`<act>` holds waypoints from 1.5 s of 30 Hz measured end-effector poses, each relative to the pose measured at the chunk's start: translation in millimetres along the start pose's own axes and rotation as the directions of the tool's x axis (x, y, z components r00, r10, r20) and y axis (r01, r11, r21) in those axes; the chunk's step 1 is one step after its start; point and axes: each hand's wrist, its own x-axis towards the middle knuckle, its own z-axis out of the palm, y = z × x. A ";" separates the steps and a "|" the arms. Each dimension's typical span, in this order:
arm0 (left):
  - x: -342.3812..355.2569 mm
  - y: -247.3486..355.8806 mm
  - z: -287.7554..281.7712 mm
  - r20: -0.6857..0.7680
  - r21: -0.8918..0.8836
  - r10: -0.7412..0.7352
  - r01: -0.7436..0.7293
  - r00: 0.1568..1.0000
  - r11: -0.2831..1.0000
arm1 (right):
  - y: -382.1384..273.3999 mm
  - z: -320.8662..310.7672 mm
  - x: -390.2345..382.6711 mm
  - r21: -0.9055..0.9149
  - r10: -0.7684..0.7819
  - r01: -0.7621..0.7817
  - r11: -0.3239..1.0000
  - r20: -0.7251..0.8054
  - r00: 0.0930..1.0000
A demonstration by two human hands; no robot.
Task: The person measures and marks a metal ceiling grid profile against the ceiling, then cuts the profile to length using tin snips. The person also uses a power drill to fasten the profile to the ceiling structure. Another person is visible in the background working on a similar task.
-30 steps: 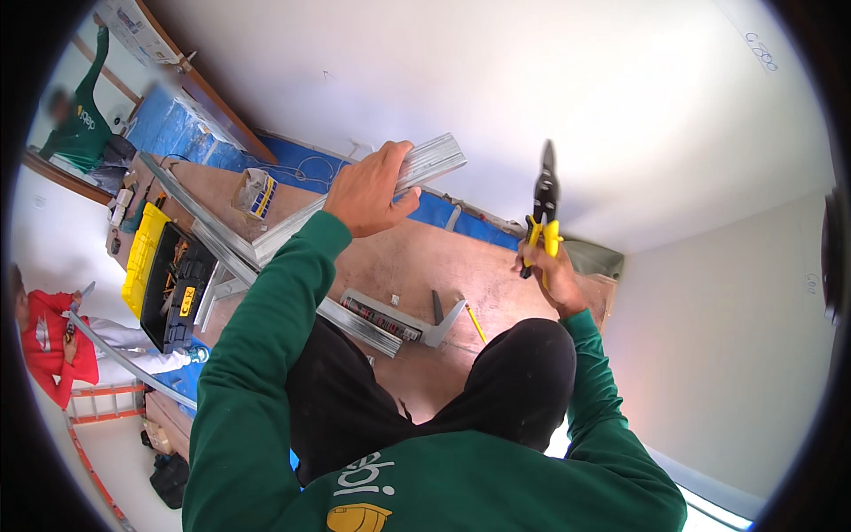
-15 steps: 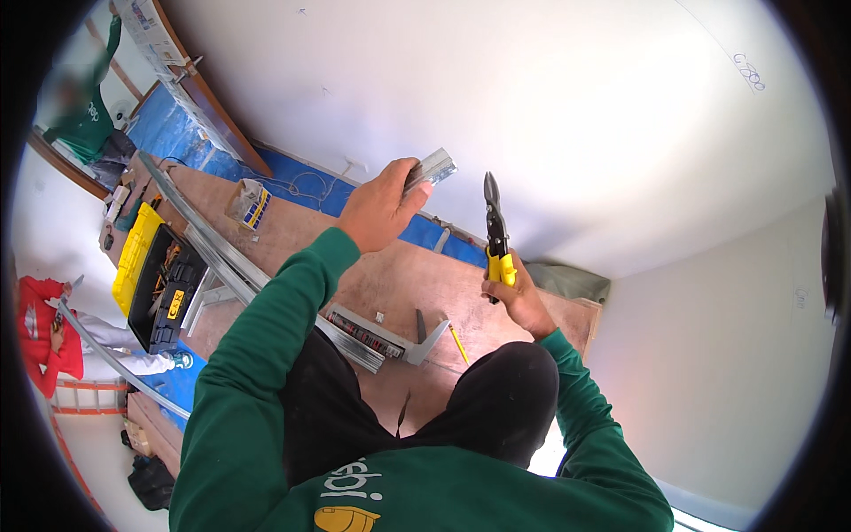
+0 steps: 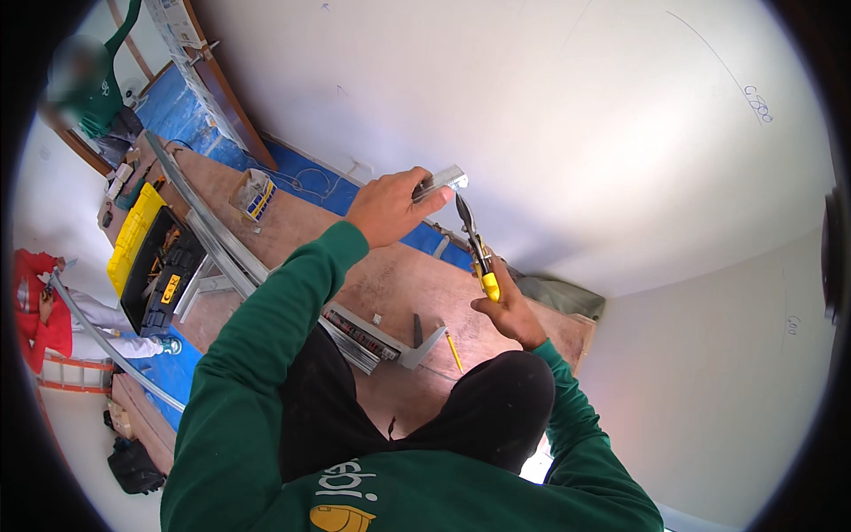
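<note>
My left hand [image 3: 386, 208] is closed on a silver metal profile [image 3: 443, 180], whose end shows above my thumb. My right hand [image 3: 512, 315] grips the handles of black-and-yellow tin snips [image 3: 472, 232], their blades raised against or just below that end; I cannot tell if they are touching it. Below my hands, a long grey tool with a red-marked strip [image 3: 359, 332], a small dark tool [image 3: 417, 330] and a yellow pencil [image 3: 453, 353] lie on the wooden board [image 3: 417, 284]. More metal profiles [image 3: 217, 239] run diagonally left of my hands.
A black toolbox with yellow lid [image 3: 164, 284] and an open box [image 3: 253, 193] sit at left. A co-worker in green [image 3: 97, 111] is by the doorway; another in red [image 3: 44, 315] holds a profile. A white wall [image 3: 620, 133] rises beyond the blue-covered floor [image 3: 315, 182].
My left hand has moved right with the profile, whose angle has changed. My right hand has brought the snips leftward, down from upright beside it to the profile's end.
</note>
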 end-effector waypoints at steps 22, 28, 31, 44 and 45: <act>-2.8 11.3 10.7 0.046 0.016 0.014 -0.015 0.999 1.000 | 7.2 7.8 -2.4 -0.151 -0.113 0.102 0.983 -0.065 0.991; -4.0 12.3 14.1 0.034 0.028 0.005 -0.006 0.999 1.000 | -6.6 4.7 -5.8 -0.268 -0.155 0.141 0.953 -0.035 0.987; -4.5 13.9 14.7 0.033 0.030 -0.006 0.005 0.999 1.000 | -9.3 4.9 -7.6 -0.263 -0.118 0.105 0.959 -0.035 0.992; 5.2 22.2 27.2 -0.033 0.094 0.117 -0.114 0.993 0.989 | 16.6 7.8 -9.2 -0.297 -0.131 0.093 0.950 -0.109 0.985; 6.8 22.9 28.2 -0.023 0.105 0.117 -0.114 0.993 0.988 | 18.7 8.9 -9.0 -0.302 -0.125 0.082 0.950 -0.127 0.984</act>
